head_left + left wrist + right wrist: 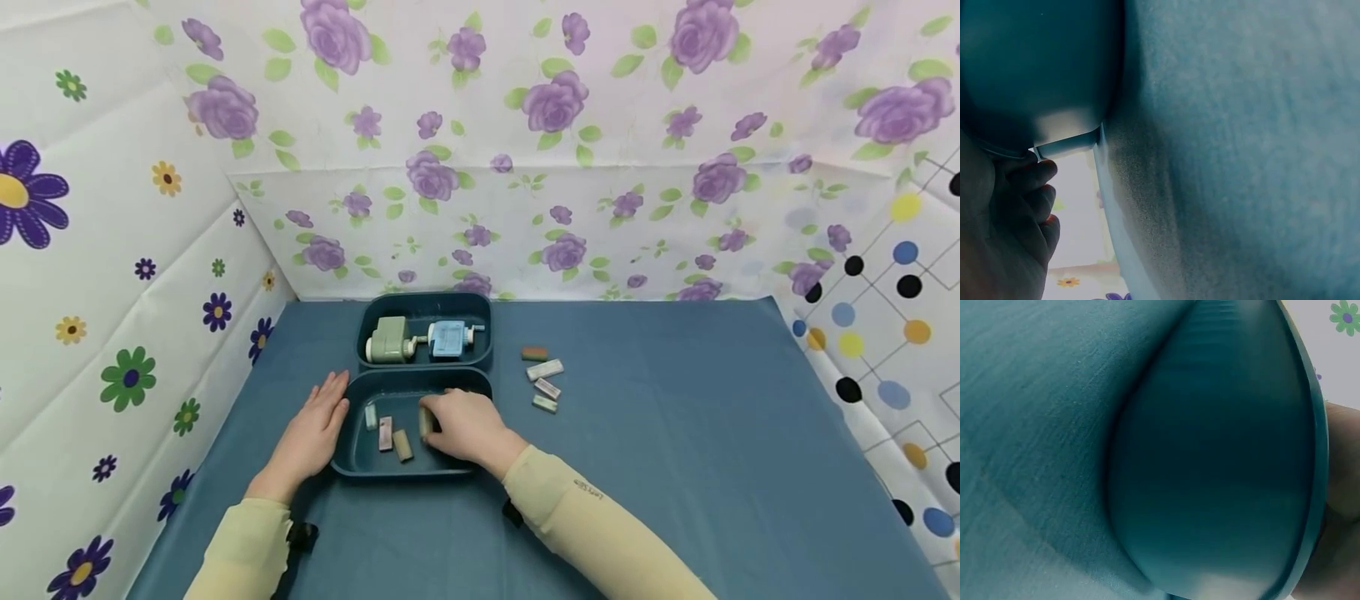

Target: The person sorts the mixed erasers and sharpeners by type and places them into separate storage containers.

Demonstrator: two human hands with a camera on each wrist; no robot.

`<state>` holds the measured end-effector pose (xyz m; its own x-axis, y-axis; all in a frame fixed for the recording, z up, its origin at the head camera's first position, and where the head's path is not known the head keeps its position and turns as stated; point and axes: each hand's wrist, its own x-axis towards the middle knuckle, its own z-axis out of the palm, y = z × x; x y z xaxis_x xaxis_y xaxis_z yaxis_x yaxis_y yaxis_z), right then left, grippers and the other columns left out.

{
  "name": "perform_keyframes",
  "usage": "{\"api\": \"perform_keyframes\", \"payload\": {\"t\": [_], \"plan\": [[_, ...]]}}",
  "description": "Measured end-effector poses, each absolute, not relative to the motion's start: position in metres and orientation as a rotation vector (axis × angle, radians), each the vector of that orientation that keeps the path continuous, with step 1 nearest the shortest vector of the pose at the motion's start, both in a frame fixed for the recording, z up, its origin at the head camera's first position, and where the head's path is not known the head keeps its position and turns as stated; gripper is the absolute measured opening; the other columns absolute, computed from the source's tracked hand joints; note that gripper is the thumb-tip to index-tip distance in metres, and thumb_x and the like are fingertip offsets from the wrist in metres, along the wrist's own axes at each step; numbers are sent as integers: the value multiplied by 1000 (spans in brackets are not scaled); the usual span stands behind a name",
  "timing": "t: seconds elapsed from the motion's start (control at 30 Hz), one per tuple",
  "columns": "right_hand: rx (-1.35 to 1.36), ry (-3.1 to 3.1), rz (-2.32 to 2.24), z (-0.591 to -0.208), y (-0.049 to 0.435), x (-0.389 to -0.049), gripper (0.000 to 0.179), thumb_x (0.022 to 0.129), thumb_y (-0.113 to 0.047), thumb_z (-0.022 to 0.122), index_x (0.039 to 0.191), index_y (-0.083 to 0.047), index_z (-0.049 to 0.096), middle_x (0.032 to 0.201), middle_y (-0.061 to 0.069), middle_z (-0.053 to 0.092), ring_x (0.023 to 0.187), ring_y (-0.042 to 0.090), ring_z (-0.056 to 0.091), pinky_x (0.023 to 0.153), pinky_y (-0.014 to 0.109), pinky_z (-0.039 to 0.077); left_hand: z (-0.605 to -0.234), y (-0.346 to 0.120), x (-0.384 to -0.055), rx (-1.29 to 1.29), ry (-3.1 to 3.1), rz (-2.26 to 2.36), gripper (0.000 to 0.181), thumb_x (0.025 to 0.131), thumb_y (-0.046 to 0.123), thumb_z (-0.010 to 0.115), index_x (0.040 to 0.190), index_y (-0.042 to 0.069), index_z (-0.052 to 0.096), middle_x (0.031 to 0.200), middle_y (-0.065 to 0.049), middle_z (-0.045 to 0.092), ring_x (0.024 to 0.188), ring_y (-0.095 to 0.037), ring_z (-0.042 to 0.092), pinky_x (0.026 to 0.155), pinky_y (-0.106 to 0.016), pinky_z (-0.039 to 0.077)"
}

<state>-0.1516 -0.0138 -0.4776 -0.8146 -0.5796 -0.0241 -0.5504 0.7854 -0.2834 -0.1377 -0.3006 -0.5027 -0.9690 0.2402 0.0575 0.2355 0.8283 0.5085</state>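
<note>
In the head view my right hand (468,425) reaches over the front dark teal tray (450,475) and pinches a greenish-beige eraser (426,421) between thumb and fingers. Left of it inside the tray lie a pale blue-white eraser (371,417), a pinkish eraser (386,434) and a tan eraser (402,446). My left hand (309,429) rests against the tray's left rim, fingers straight. The left wrist view shows the fingers of that hand (1029,206) at the tray's edge; in the right wrist view the tray wall (1222,456) hides the fingertips and the eraser.
Behind it, a second teal tray (486,333) holds a green crank pencil sharpener (390,340) and a blue one. Right of the trays lie a red-and-green eraser (535,353), a whitish eraser (544,369) and two smaller ones. Patterned cloth walls (510,225) border the blue table (675,458).
</note>
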Motion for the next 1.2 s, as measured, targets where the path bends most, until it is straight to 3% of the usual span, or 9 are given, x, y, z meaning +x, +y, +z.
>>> {"api": "perform_keyframes", "payload": {"t": [0.17,0.23,0.33,0.4,0.5,0.63,0.83,1.03,1.2], "plan": [[-896,2866,-466,-475,-6,-152,57,101,-42,77,152,-21,63,137,5,72,129,25,66,84,38,64,-502,-299,-141,395,2995,819,55,118,17,41,166,-6,28,171,-28,27,161,-43,19,132,-56,11],[-891,2873,-505,-473,-1,-151,55,101,-40,77,151,-20,64,141,8,70,118,24,71,71,35,62,-501,-299,-143,394,2989,816,55,118,17,41,166,-6,27,172,-28,27,161,-43,18,132,-56,11],[-878,2880,-592,-470,8,-150,52,102,-37,76,150,-20,65,146,14,66,79,18,74,49,29,47,-500,-299,-145,391,2985,815,55,118,17,40,167,-6,27,172,-28,26,161,-43,18,132,-56,11],[-867,2885,-650,-468,14,-149,50,103,-35,76,149,-20,66,148,17,64,54,12,61,43,27,35,-499,-299,-147,390,2987,823,55,118,17,40,166,-6,28,172,-27,26,161,-42,18,132,-56,11],[-868,2891,-732,-467,22,-148,46,104,-33,74,148,-19,67,149,19,63,41,7,45,41,26,28,-498,-299,-148,385,2991,828,55,118,18,40,166,-5,28,172,-27,27,161,-42,18,132,-56,12],[-896,2910,-847,-467,33,-145,39,105,-29,73,142,-15,72,145,19,66,40,5,44,41,26,27,-500,-299,-147,367,2983,834,55,119,20,39,167,-4,28,172,-26,26,162,-41,18,132,-56,12],[-883,2979,-945,-467,55,-142,33,105,-27,73,136,-16,75,140,14,71,58,14,65,43,27,29,-503,-301,-145,351,2970,851,56,119,24,37,168,-3,26,173,-25,24,162,-41,17,132,-55,11],[-761,3024,-970,-468,80,-144,32,105,-27,73,136,-18,76,140,17,70,41,4,43,43,27,30,-503,-303,-144,347,2965,860,56,119,23,37,168,-2,26,173,-25,24,162,-41,17,132,-55,11],[-696,3043,-1006,-470,100,-146,29,105,-25,73,133,-16,78,139,18,70,41,8,44,43,29,32,-504,-304,-142,339,2964,871,56,119,23,38,168,-2,27,173,-25,25,162,-41,17,133,-54,10]]}}
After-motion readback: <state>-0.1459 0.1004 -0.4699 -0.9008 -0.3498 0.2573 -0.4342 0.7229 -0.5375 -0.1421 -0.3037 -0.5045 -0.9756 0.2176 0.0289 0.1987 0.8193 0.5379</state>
